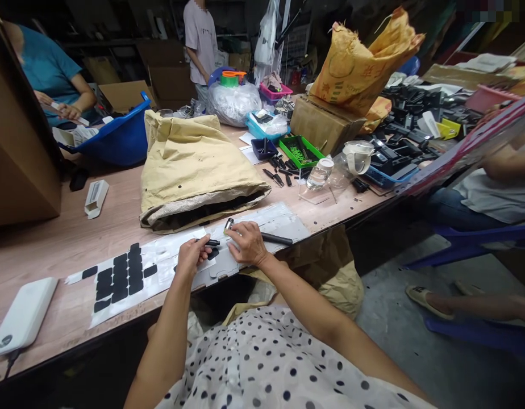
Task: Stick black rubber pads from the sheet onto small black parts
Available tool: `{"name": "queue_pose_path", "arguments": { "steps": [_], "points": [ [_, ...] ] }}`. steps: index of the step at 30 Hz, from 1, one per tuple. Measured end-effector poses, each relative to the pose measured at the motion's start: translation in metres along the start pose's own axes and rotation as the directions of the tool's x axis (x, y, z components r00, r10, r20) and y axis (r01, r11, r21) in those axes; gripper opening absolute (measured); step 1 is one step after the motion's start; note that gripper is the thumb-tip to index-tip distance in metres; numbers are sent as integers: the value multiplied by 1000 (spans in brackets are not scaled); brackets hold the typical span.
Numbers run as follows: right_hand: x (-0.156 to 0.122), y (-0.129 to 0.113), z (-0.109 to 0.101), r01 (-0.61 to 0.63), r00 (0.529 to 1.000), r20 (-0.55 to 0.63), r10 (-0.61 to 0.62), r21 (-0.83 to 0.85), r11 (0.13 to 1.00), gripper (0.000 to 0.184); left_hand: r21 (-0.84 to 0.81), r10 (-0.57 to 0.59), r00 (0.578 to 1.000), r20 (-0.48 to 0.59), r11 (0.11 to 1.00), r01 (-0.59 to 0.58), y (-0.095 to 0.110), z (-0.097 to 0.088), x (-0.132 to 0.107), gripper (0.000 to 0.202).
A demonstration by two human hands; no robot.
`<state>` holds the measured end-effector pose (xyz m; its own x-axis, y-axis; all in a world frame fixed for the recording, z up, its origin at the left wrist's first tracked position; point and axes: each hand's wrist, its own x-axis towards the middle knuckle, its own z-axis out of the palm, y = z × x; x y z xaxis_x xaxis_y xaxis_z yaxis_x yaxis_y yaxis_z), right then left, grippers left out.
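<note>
A slim black pen-like part (212,242) is pinched in my left hand (192,254), its tip pointing right. My right hand (248,243) is closed, with thumb and fingertips at a small shiny cylinder (229,225) that has a dark end. Both hands are over a pale flat board (283,218) at the table's front edge. A black rod (276,239) lies on that board, just right of my right hand. Left of my left hand, a white backing sheet (155,267) carries rows of black rounded stickers (128,272).
A beige sack (194,162) lies open-mouthed just beyond the hands. A white power bank (24,315) and a small white box (96,197) are at left. Black parts, a green tray (303,152) and a clear jar (320,173) stand at right. Other people work around the table.
</note>
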<state>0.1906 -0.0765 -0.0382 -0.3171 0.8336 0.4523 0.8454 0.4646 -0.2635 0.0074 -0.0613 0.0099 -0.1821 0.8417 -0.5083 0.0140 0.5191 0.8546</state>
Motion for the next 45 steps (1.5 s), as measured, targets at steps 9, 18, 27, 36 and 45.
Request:
{"name": "queue_pose_path", "arguments": {
  "steps": [9, 18, 27, 36, 45],
  "points": [
    [8, -25, 18, -25, 997, 71, 23, 32, 999, 35, 26, 36, 997, 65, 999, -38, -8, -2, 4, 39],
    [6, -16, 20, 80, 992, 94, -87, 83, 993, 25, 48, 14, 988, 157, 999, -21, -9, -2, 4, 41],
    [5, -11, 18, 153, 981, 86, -175, 217, 964, 25, 15, 54, 949, 311, 998, -62, -12, -14, 4, 45],
    [5, -14, 17, 154, 983, 71, -169, 177, 972, 26, -2, 139, 940, 311, 989, -145, -18, -18, 2, 54],
    [6, -16, 12, 145, 980, 110, -167, 183, 972, 22, -63, 244, 920, 305, 970, -236, -22, -28, -5, 51]
  ]
}}
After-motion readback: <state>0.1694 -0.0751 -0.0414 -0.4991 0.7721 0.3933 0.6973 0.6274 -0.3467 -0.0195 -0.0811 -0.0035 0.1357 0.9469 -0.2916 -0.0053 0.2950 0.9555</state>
